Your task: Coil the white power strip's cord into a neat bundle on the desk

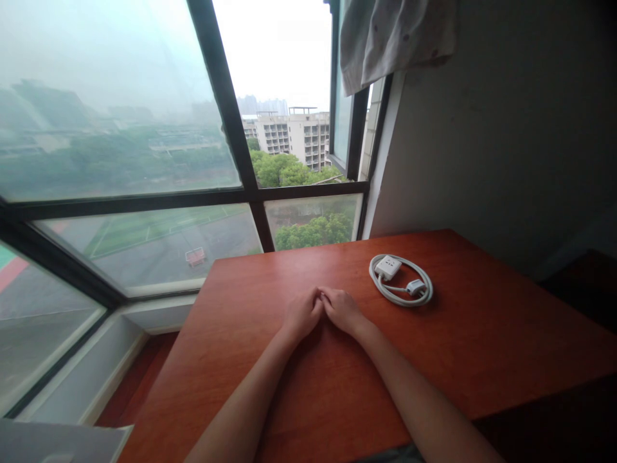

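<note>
My left hand (pixel 301 314) and my right hand (pixel 342 310) rest side by side on the reddish-brown wooden table (pixel 241 360), fingertips touching each other near the table's middle. Both hands lie palm down with fingers curled loosely, and nothing shows in either. A white power strip with its cord coiled in a loop (pixel 401 279) lies on the table to the right of my right hand, about a hand's width away and not touched.
A large window with dark frames (pixel 250 193) runs along the far and left sides of the table. A grey wall (pixel 506 128) stands at the right. A pale cloth (pixel 395 35) hangs at the top. The table's right edge drops into shadow.
</note>
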The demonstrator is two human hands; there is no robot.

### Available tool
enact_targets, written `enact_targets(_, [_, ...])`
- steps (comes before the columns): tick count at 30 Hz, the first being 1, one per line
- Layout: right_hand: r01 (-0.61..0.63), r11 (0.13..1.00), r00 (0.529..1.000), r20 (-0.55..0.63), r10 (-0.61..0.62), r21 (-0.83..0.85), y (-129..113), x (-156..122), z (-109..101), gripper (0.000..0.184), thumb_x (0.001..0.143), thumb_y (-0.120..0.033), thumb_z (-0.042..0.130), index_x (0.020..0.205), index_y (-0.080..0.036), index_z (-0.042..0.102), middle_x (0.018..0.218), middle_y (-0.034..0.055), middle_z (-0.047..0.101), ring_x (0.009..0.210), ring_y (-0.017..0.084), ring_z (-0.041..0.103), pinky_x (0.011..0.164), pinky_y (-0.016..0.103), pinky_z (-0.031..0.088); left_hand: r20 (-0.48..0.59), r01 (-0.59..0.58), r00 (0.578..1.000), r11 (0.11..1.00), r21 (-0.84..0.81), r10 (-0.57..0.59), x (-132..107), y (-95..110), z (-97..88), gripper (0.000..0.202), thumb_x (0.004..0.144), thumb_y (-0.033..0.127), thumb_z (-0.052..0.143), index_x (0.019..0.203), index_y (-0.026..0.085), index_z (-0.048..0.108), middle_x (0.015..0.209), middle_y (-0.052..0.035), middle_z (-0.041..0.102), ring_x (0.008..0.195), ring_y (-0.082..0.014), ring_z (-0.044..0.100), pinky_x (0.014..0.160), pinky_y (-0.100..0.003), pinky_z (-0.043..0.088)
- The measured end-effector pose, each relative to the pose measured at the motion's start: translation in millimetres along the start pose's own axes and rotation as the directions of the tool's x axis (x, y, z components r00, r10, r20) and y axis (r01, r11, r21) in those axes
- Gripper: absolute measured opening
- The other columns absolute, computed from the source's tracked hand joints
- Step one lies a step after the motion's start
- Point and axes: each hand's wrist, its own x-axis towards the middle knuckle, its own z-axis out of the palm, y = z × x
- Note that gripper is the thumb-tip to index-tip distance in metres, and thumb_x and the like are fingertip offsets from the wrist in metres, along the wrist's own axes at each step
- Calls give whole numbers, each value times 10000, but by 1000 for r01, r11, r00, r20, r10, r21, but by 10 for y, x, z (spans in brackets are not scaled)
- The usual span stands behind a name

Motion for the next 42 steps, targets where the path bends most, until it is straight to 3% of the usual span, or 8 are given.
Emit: enact_targets(42, [-19, 1000, 1000, 21, 19, 1, -41, -17, -50, 280, 965, -246, 372, 1061, -211, 633, 1002, 68, 715, 892, 183, 650, 740, 246, 402, 32, 16, 999, 1000, -17, -16, -4, 24, -36, 205, 899, 221, 411, 947, 201, 609, 930, -51, 685, 827, -180, 612, 715, -263, 402])
